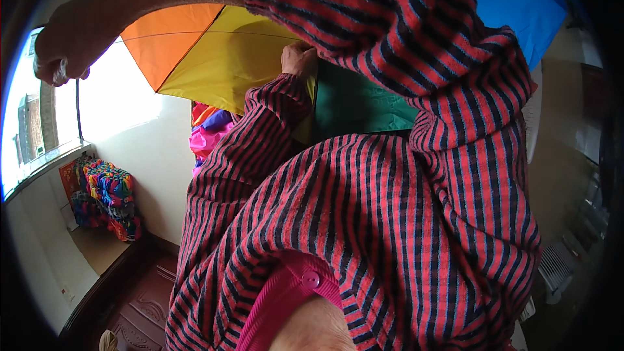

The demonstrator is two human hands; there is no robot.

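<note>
A multicoloured umbrella canopy (234, 62) spreads in front of me, with orange, yellow, green and blue panels. My left hand (299, 60) is closed at the seam between the yellow and green panels, gripping the fabric there. High across the view, my right arm reaches over to the far left. At its end my right hand (63, 58) is closed in a pinch. A thin thread (195, 31) runs over the orange and yellow panels toward that hand. The fingertips are dark against the bright window, and any needle is too small to make out.
Colourful bundled fabric or yarn (110, 188) stands at the left under the bright window (39, 110). Pink and purple cloth (211, 133) shows below the yellow panel. Dark red carved wooden furniture (146, 305) lies at lower left.
</note>
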